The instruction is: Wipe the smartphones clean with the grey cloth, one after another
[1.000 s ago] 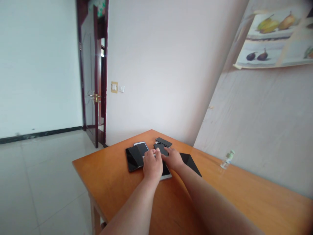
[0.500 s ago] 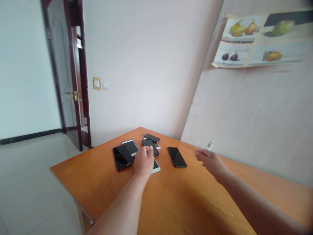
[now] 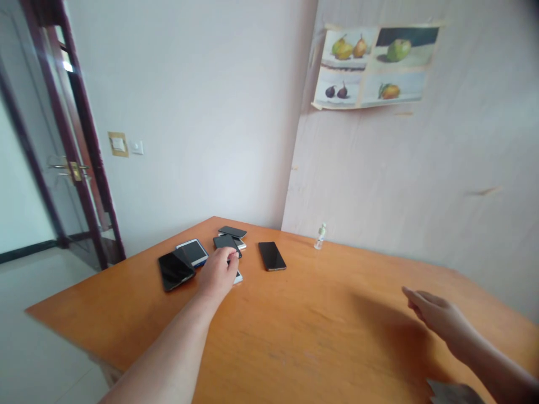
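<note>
My left hand (image 3: 218,271) hovers over a white phone (image 3: 239,276) with its fingers curled in; whatever they may hold is hidden. Close by lie a large black phone (image 3: 174,270), a white-framed phone with a blue edge (image 3: 193,252) and a dark phone (image 3: 225,242). Another black phone (image 3: 232,231) rests partly on a white one at the back. Apart from these, a black phone (image 3: 272,256) lies to the right. My right hand (image 3: 433,311) is above the right side of the table, fingers pressed together, with nothing visible in them.
The phones lie on a brown wooden table (image 3: 295,336). A small clear bottle with a pale green top (image 3: 320,237) stands near the back edge by the wall. At the bottom right shows part of a grey object (image 3: 452,393). A fruit poster (image 3: 374,67) hangs on the wall.
The view has turned to the right. My right hand has moved right and nearer, away from the bottle, which now shows whole. My left hand stays over the phones, and the grey object has come into view.
</note>
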`<state>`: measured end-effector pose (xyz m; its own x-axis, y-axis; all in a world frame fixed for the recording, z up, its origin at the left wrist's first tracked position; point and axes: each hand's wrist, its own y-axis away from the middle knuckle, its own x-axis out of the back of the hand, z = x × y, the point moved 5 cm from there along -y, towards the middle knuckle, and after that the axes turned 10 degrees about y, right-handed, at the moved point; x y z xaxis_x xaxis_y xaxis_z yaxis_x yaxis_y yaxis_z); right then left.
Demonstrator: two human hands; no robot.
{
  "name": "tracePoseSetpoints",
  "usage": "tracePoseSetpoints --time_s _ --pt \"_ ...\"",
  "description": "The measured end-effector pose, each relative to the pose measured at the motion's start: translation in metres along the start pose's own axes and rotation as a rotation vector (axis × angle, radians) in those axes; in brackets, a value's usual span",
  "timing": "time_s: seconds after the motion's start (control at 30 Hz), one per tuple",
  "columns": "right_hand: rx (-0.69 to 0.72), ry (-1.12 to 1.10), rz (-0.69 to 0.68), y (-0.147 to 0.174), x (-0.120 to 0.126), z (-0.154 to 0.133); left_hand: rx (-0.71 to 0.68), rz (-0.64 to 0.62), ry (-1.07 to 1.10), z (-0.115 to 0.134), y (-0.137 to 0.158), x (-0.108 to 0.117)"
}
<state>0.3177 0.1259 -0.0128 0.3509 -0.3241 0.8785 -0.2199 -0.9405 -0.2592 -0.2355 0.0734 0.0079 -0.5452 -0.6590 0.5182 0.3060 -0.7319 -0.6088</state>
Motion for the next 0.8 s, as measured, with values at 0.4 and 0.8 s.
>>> tracePoseSetpoints --time_s 0.4,0.8 --pt "0.113 0.242 -0.191 -0.003 -0.026 -0.021 -0.193 -0.173 -0.144 0.024 0.01 -0.018" --pt "0.095 0.261 -0.177 0.003 -0.025 -0.031 -0.116 -0.353 -0.165 0.037 0.014 -0.066"
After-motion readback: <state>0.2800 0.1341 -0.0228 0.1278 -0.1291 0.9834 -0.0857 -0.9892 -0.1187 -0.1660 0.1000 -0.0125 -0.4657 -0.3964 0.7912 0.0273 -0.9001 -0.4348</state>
